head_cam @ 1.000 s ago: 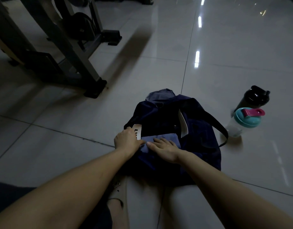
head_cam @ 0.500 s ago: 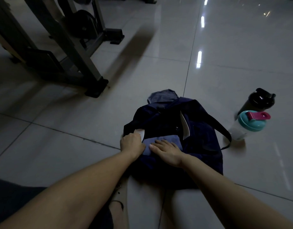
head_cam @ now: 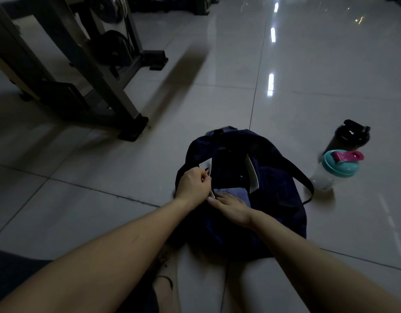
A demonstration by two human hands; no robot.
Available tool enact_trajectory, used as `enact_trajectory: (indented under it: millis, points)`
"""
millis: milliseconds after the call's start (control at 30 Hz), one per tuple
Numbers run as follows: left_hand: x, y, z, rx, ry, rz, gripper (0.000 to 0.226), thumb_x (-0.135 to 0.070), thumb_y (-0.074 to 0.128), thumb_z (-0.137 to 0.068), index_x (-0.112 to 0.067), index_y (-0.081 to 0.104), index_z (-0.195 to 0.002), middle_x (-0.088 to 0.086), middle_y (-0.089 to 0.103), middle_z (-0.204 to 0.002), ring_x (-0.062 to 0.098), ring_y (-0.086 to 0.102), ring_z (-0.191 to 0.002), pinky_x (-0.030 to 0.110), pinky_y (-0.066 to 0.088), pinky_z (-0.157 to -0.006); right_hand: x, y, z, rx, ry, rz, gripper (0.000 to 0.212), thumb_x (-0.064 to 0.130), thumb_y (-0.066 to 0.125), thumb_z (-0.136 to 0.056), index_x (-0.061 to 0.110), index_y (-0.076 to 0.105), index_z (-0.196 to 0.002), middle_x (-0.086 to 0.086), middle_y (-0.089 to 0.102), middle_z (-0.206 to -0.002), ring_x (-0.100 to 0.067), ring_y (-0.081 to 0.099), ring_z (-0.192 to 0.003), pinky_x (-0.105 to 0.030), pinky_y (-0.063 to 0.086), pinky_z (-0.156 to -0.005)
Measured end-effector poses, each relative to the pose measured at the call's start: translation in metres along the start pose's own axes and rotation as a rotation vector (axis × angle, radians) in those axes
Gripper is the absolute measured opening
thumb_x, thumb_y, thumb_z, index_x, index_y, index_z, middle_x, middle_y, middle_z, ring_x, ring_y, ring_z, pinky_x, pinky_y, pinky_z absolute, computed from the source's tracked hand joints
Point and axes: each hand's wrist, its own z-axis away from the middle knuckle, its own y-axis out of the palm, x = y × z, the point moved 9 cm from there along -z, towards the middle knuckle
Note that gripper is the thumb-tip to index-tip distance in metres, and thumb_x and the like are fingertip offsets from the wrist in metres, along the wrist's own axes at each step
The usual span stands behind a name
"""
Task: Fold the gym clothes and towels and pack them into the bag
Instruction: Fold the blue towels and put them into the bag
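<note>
Left hand [head_cam: 193, 186] has its grip curled tight on the near-left rim of the bag [head_cam: 276, 195]. Right hand [head_cam: 233, 208] lies flat (holding nothing) on the folded blue cloth [head_cam: 238, 192] inside. Should the rim slip, the mouth could sag and rumple the fold.

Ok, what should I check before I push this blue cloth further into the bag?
1. Grip on the opening: left hand holds the bag by its near rim, mouth pulled open: ok.
2. Right hand placed to push: fingers lie flat on the cloth: ok.
3. Cloth folded: it shows as a flat, neat rectangle: ok.
4. Room under the cloth: the inside of the bag is too dark: cannot tell.
5. Strap out of the opening: it loops outside, on the right: ok.
6. Teal-lid bottle clear of the strap: upright but very close, contact unclear: cannot tell.
</note>
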Motion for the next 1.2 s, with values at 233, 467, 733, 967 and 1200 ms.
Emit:
enact_trajectory:
  millis: [233, 467, 733, 967, 1200]
  points:
    - [0.032, 0.033, 0.018, 0.201, 0.109, -0.1, 0.043, -0.044, 0.07, -0.089, -0.024, 0.066, -0.127, -0.003, 0.061, -0.128, 0.017, 0.058, -0.117, 0.034, 0.048, -0.099, 0.004, -0.023, 0.025, -0.052, -0.112, -0.544, 0.043, 0.06, 0.047, -0.099, 0.03, 0.066, -0.124, 0.016, 0.066, -0.119, 0.0, 0.059, -0.114, -0.026, 0.043, -0.106]
    - [0.067, 0.078, 0.031, 0.376, 0.212, -0.51, 0.091, -0.059, 0.059, -0.092, -0.024, 0.012, -0.162, 0.002, 0.009, -0.169, 0.024, 0.009, -0.154, 0.043, 0.015, -0.124, -0.008, -0.04, 0.032, -0.395, -0.124, 0.318, 0.021, 0.024, 0.045, -0.099, 0.018, 0.066, -0.097, -0.001, 0.064, -0.108, -0.024, 0.062, -0.097, -0.041, 0.051, -0.084]
    - [0.062, 0.091, 0.029, 0.375, 0.284, -0.45, 0.081, -0.046, 0.056, -0.099, -0.024, 0.009, -0.162, 0.001, 0.006, -0.17, 0.025, 0.006, -0.155, 0.045, 0.013, -0.125, -0.022, -0.031, 0.038, -0.343, -0.129, 0.263, 0.021, 0.022, 0.046, -0.095, 0.017, 0.066, -0.099, 0.001, 0.062, -0.106, -0.023, 0.06, -0.096, -0.043, 0.052, -0.083]
    - [0.049, 0.091, 0.02, 0.422, 0.244, -0.178, 0.064, -0.026, 0.047, -0.103, -0.02, 0.021, -0.161, -0.001, 0.016, -0.168, 0.015, 0.011, -0.154, 0.027, 0.008, -0.122, -0.078, -0.121, 0.078, -0.68, 0.457, 0.484, 0.052, 0.052, 0.061, -0.088, 0.011, 0.055, -0.119, -0.013, 0.054, -0.129, -0.036, 0.052, -0.12, -0.047, 0.043, -0.096]
    - [0.045, 0.084, 0.0, 0.124, -0.048, 0.084, 0.027, -0.024, 0.044, -0.105, -0.009, 0.063, -0.118, 0.006, 0.061, -0.122, 0.029, 0.059, -0.112, 0.03, 0.043, -0.085, -0.099, -0.117, 0.072, -0.539, 0.547, 0.25, 0.014, 0.02, 0.057, -0.088, 0.011, 0.048, -0.081, -0.008, 0.06, -0.1, -0.031, 0.06, -0.094, -0.034, 0.044, -0.069]
